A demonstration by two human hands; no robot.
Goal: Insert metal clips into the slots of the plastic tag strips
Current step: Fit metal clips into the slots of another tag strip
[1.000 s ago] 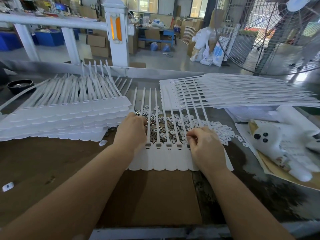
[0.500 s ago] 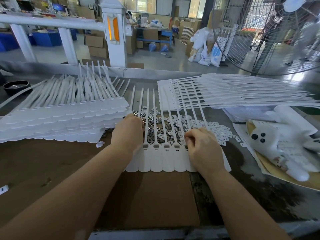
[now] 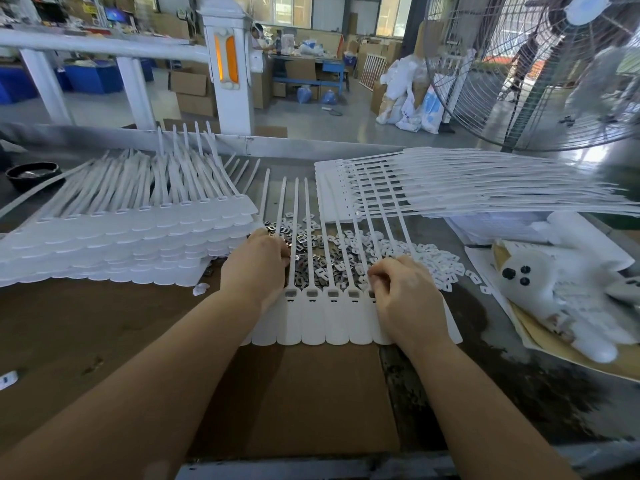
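Right hand fingers curled tight, pinching at the slot end of the white plastic tag strip row lying flat on the brown cardboard sheet; a clip in the pinch can't be confirmed. Left hand fingers curled over the strip's left tails, tips hidden, hold unclear. Pile of small metal clips just beyond both hands, under the tails. Open cardboard toward the near bench edge. Versus half a second ago: both hands in almost the same spots. Stack of white tag strips close left, fanned white strip bundle far right, white plush toy right, wire-guard floor fan behind.
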